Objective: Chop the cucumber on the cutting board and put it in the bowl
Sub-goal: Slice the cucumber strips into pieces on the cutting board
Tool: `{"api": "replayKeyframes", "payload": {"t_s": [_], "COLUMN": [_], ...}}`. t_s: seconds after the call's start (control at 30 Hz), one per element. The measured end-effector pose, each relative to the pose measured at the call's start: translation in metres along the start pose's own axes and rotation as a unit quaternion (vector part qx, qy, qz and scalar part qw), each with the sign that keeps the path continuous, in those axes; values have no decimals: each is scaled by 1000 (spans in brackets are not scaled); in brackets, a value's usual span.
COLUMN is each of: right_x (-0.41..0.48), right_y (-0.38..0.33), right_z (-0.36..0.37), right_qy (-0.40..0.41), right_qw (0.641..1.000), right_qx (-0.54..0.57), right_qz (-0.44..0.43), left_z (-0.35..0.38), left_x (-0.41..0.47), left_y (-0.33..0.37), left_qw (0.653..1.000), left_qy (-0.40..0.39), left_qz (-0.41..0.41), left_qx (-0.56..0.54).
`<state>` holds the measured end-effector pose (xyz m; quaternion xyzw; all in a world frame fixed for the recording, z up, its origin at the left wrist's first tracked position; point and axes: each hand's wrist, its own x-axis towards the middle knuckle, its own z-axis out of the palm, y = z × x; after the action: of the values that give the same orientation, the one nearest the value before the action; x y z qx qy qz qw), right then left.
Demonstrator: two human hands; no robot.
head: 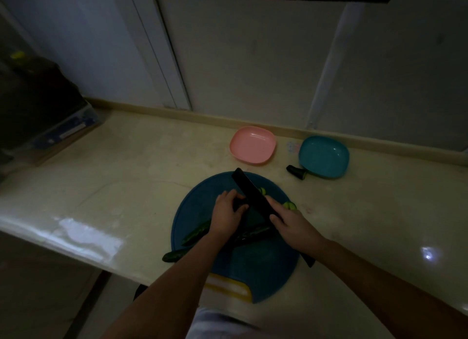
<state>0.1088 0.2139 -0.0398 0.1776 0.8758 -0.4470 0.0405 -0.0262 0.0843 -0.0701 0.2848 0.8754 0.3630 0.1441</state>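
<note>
Forearms reach in: left hand (226,213) grip curled on cucumber (196,235), right hand (293,224) grip wrapped round knife (249,191); tuck fingertips (243,207), slice evenly.

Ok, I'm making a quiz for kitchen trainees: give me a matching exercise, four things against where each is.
1 knife
2 pink bowl
3 cucumber end
4 cucumber

A on the counter beside the teal bowl
B on the cutting board, held by the left hand
C in the right hand
D empty, beyond the board

Pairs: 1-C, 2-D, 3-A, 4-B
</note>
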Motion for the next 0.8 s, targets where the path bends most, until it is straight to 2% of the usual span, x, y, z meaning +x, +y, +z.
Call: {"api": "replayKeyframes", "payload": {"t_s": [0.47, 0.8], "right_x": [13, 24], "right_y": [-5, -6], "right_z": [-4, 0], "right_qy": [-19, -29], "right_qw": [1000, 997], "right_qx": [-4, -74], "right_qz": [-6, -8], "left_z": [0, -1], "left_x": [1, 2], "left_y": [-1, -2], "left_qw": [1000, 1000], "left_qy": [-2, -13], "left_qz": [4, 14], "left_qx": [-2, -24]}}
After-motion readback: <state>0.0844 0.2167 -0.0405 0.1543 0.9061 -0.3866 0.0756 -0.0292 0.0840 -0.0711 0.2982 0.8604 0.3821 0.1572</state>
